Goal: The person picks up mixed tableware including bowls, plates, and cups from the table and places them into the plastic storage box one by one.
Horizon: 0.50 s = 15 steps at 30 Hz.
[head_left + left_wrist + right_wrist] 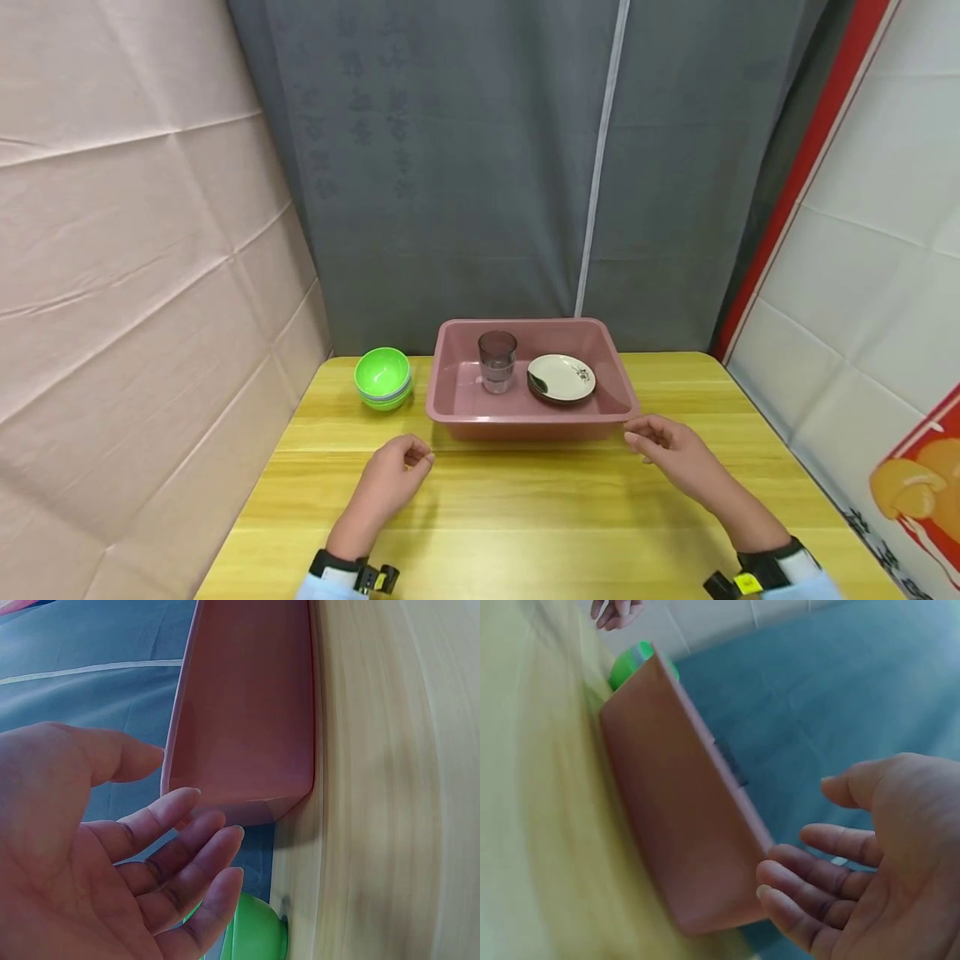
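Though our left hand (393, 473) and right hand (667, 450) are empty, fingers loosely bent, near the front corners of the pink bin (525, 430) on the table (525, 517) (whether the right touches, we can't tell), an uneven shove could topple the glass (497, 367) inside onto the plate (561, 376), or knock the green bowls (382, 375) left of it.

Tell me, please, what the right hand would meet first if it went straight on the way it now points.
The right hand would probably meet the tub first, at its near right corner in the head view; the remaining gap, if any, is hard to judge.
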{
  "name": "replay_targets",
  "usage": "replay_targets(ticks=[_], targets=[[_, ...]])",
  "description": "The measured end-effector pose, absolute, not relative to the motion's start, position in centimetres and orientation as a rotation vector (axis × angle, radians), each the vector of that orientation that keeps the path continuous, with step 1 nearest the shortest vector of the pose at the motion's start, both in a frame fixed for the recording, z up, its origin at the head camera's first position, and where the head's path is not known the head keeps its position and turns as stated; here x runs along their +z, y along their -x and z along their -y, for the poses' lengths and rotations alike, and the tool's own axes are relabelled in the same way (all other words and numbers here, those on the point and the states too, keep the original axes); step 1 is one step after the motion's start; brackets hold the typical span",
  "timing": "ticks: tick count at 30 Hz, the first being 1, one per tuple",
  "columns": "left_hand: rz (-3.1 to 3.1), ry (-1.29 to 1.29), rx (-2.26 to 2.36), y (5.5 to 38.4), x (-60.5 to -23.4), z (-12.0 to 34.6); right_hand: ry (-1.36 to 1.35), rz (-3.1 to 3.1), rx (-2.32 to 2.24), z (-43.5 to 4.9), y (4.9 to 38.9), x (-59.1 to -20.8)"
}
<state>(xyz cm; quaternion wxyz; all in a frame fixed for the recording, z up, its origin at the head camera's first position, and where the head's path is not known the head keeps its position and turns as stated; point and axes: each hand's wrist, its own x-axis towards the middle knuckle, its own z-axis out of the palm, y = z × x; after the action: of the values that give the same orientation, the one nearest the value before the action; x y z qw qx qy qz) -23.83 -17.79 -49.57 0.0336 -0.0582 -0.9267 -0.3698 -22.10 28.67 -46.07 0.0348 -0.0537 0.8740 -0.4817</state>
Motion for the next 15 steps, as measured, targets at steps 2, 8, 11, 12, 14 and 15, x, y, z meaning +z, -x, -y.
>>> replay_targets(ticks=[2, 8, 11, 12, 14, 15], targets=[[2.856, 0.179, -1.138, 23.8, -49.6, 17.8, 0.15, -2.688, -1.467, -28.7, 21.8, -47.1], [2.86, 0.188, -1.146, 23.7, -50.0, 17.8, 0.165, -2.714, -1.413, -28.4, 21.4, -49.2], [2.857, 0.197, -1.148, 23.7, -50.3, 17.9, 0.175, -2.721, -1.414, -28.2, 21.2, -49.7], [2.856, 0.199, -1.149, 23.6, -50.3, 17.9, 0.178, -2.726, -1.414, -28.1, 21.2, -49.8], [2.853, 0.201, -1.151, 23.6, -50.4, 17.9, 0.178, -2.732, -1.416, -28.0, 21.2, -49.9], [2.851, 0.202, -1.152, 23.6, -50.5, 17.9, 0.177, -2.734, -1.416, -28.0, 21.2, -49.9]])
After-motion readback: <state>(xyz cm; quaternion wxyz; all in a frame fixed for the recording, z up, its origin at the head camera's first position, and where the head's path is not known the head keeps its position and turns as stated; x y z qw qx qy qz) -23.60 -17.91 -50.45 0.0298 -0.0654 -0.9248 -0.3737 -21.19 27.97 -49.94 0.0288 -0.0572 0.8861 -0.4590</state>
